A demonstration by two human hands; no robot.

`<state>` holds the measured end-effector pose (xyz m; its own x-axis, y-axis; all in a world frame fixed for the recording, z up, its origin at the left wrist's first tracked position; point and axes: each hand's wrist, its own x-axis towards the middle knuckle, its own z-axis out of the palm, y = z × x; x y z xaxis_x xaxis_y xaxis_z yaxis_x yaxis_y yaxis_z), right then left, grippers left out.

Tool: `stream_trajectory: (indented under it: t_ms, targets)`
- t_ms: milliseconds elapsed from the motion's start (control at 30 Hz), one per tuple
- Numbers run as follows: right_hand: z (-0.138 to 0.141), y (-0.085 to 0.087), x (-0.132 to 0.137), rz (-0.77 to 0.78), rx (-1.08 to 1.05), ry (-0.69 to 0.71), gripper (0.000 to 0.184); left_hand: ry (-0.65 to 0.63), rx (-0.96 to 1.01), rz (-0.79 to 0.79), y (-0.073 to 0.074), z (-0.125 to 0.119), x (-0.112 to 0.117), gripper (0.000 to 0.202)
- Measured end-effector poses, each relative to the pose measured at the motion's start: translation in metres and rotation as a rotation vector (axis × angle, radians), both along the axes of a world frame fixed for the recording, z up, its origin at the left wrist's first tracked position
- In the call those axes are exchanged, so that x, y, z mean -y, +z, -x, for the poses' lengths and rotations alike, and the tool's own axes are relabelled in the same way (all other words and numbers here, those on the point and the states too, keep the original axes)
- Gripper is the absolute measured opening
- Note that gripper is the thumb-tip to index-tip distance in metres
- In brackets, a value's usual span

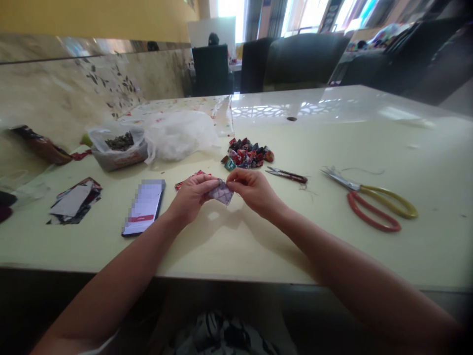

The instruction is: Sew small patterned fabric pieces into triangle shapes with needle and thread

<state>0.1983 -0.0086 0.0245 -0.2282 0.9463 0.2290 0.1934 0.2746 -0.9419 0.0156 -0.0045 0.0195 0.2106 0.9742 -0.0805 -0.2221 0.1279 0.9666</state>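
A small pale piece of patterned fabric (222, 194) is pinched between the thumb and fingers of my left hand (192, 196), just above the table. My right hand (254, 188) is closed at the fabric's upper right edge, thumb and forefinger pressed together. Whatever fine thing lies in that pinch is too small to make out. Behind my left fingers lies a red patterned cloth piece (179, 185), partly hidden. Beyond my hands sits a heap of small stuffed fabric pieces (247, 154) in mixed colours. Dark-handled thread snips (290, 175) lie right of the heap.
Large scissors (371, 192) with red and yellow handles lie at right. A phone (142, 209) and a stack of fabric pieces (76, 198) are at left. Behind stand a bag of dark dried bits (120, 154), white stuffing (183, 134) and a brown bottle (46, 146).
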Motion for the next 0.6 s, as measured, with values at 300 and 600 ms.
stream_trajectory:
  t_ms: [300,600]
  targets:
    - [-0.0003,-0.0065,-0.0058,0.056,-0.122,0.066,0.015,-0.039,0.025,0.037,-0.0027,0.0009,-0.0035,0.018]
    - [0.0009,-0.0088,-0.0038,0.0,-0.043,0.048,0.013,-0.066,-0.023,0.011,-0.0034,-0.0004,-0.0014,0.02]
